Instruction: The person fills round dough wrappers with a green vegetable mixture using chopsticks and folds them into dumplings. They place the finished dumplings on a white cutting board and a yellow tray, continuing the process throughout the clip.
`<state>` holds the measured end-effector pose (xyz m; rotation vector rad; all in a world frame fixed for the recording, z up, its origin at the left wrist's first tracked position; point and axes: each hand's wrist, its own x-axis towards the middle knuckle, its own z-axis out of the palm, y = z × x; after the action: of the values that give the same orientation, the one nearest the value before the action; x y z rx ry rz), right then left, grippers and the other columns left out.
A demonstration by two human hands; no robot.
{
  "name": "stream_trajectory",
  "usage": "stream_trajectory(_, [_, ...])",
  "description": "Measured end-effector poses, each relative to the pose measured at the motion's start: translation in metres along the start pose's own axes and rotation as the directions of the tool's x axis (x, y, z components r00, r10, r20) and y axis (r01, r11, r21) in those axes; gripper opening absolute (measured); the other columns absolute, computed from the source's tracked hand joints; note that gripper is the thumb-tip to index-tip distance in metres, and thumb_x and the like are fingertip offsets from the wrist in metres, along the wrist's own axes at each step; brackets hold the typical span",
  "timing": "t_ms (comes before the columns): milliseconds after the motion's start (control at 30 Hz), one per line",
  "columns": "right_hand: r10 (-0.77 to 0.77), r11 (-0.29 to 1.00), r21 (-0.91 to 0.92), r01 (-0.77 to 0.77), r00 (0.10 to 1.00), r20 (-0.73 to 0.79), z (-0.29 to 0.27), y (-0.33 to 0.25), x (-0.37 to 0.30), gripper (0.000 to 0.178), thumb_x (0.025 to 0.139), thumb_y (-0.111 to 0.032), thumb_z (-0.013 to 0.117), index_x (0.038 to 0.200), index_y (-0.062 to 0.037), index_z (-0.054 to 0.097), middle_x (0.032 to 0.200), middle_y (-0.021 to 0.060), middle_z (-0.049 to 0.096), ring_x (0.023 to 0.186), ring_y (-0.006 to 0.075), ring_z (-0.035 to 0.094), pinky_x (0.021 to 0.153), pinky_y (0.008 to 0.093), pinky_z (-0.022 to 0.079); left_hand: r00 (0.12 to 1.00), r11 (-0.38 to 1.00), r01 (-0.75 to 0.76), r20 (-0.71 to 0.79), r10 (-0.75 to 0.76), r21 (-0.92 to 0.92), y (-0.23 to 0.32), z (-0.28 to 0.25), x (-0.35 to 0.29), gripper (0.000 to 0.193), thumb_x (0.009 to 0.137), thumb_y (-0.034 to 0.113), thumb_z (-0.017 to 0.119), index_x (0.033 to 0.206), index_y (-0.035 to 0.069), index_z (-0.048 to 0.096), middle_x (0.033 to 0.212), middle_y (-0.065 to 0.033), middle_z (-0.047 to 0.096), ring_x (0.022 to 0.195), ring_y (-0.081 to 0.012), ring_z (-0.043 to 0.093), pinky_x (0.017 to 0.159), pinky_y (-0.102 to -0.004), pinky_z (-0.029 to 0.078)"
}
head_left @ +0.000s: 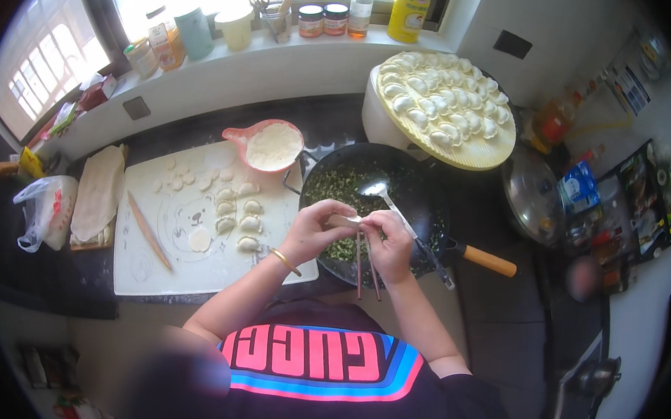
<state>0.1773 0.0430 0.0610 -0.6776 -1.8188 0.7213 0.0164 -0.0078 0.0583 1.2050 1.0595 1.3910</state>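
Over a black wok (331,272) of chopped green filling (337,185), both hands meet at a pale dumpling (344,221). My left hand (318,230) is closed round it, with the thumb and fingers at its edge. The fingertips of my right hand (389,244) pinch its other end. A pair of chopsticks (359,267) sticks out below my right hand, tucked in its fingers. A metal ladle (373,188) rests in the wok, its handle running behind my right hand. Left of the wok, several folded dumplings (250,224) stand in rows on a floured white mat (133,265).
On the mat are a flat wrapper (199,239), small dough pieces (176,175) and a rolling pin (147,231). A pink bowl of flour (274,146) sits at its far edge. Behind the wok stands a round tray (471,158) full of dumplings. The wok's wooden handle (490,261) juts right.
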Motion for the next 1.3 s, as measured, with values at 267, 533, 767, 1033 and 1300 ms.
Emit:
stream_trajectory(267, [0.013, 0.998, 0.066, -0.011, 1.000, -0.025, 0.002, -0.003, 0.001, 0.007, 0.071, 0.002, 0.064, 0.075, -0.0010, 0.060, 0.073, 0.0099, 0.058, 0.070, 0.0234, 0.057, 0.061, 0.0301, 0.046, 0.997, 0.981, -0.070, -0.017, 0.074, 0.178, 0.012, 0.002, -0.004, 0.052, 0.072, -0.004, 0.067, 0.119, 0.004, 0.044, 0.098, -0.0078, 0.058, 0.089, -0.0137, 0.059, 0.075, -0.0246, 0.049])
stream_trajectory(533, [0.027, 1.000, -0.005, -0.027, 0.999, -0.036, 0.012, -0.005, -0.001, 0.004, 0.074, 0.000, 0.062, 0.076, -0.0014, 0.060, 0.078, 0.0107, 0.059, 0.074, 0.0251, 0.056, 0.064, 0.0315, 0.045, 0.994, 0.996, -0.087, -0.070, 0.089, 0.034, 0.007, 0.005, -0.005, 0.061, 0.070, -0.003, 0.070, 0.123, 0.005, 0.040, 0.096, -0.0084, 0.059, 0.087, -0.0127, 0.059, 0.075, -0.0247, 0.049])
stream_trajectory(767, [-0.151, 0.986, -0.061, 0.157, 0.984, 0.094, 0.007, -0.015, 0.010, 0.008, 0.073, 0.002, 0.063, 0.079, -0.0008, 0.059, 0.077, 0.0096, 0.059, 0.070, 0.0218, 0.057, 0.064, 0.0286, 0.046, 0.990, 0.965, -0.111, -0.057, 0.127, 0.236, 0.012, 0.003, -0.008, 0.060, 0.070, -0.001, 0.071, 0.122, 0.005, 0.042, 0.097, -0.0072, 0.060, 0.089, -0.0116, 0.058, 0.077, -0.0251, 0.048])
stream_trajectory(1033, [0.125, 0.969, 0.219, -0.113, 0.991, -0.043, 0.017, -0.016, 0.000, 0.008, 0.074, 0.002, 0.064, 0.081, -0.0001, 0.062, 0.080, 0.0082, 0.059, 0.073, 0.0162, 0.058, 0.065, 0.0249, 0.046, 1.000, 0.976, -0.002, -0.004, 0.001, -0.217, -0.001, 0.004, -0.013, 0.034, 0.079, 0.000, 0.062, 0.112, 0.000, 0.053, 0.105, -0.0045, 0.058, 0.097, -0.0120, 0.055, 0.084, -0.0256, 0.045])
stream_trajectory(1300, [0.043, 0.996, 0.081, -0.048, 0.997, 0.060, 0.008, -0.033, 0.016, 0.014, 0.071, 0.001, 0.067, 0.085, 0.0001, 0.064, 0.081, 0.0082, 0.061, 0.071, 0.0149, 0.057, 0.064, 0.0239, 0.046, 0.990, 0.988, -0.139, 0.005, 0.140, -0.059, 0.001, -0.001, -0.013, 0.033, 0.079, -0.004, 0.060, 0.111, -0.001, 0.054, 0.102, -0.0047, 0.055, 0.096, -0.0124, 0.054, 0.084, -0.0262, 0.046])
